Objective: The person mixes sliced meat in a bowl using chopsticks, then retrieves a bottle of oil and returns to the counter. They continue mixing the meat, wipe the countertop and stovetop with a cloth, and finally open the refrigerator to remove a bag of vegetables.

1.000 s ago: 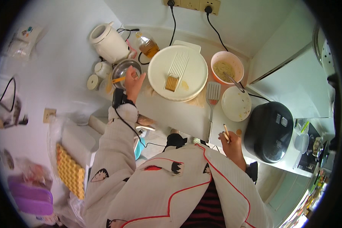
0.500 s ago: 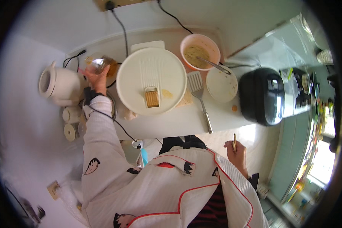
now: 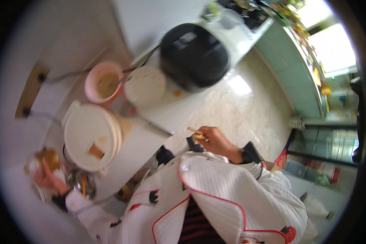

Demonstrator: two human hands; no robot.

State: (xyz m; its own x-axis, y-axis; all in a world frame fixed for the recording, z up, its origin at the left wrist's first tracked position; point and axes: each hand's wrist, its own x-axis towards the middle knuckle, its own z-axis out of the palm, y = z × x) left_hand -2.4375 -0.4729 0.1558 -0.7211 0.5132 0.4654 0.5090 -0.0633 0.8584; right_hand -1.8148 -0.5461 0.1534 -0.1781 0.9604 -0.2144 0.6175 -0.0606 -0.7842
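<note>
At the far left end of the counter, my left hand (image 3: 49, 179) is closed around a clear bottle of amber liquid (image 3: 49, 157). A steel bowl (image 3: 75, 175) with an orange strip showing in it sits just right of that hand. My right hand (image 3: 217, 142) is held in front of my body, past the counter's front edge, with its fingers closed on a short light-brown stick (image 3: 199, 137). Motion blur hides the stick's exact kind. Between the hands stands a large round cream-lidded container (image 3: 83, 130) with a brown rectangular window in its lid.
A pink bowl (image 3: 92, 87) holds a pale mixture and a utensil. Beside it lie a white plate (image 3: 144, 85) and a slotted spatula (image 3: 160, 128), its handle reaching the counter's front edge. Farther right stands a black rice cooker (image 3: 193, 57). Cords run from a wall socket strip (image 3: 31, 91).
My view has swung toward the right, so the counter now slants. My right hand has risen with the stick and come in front of my body. My left hand still grips the bottle.
</note>
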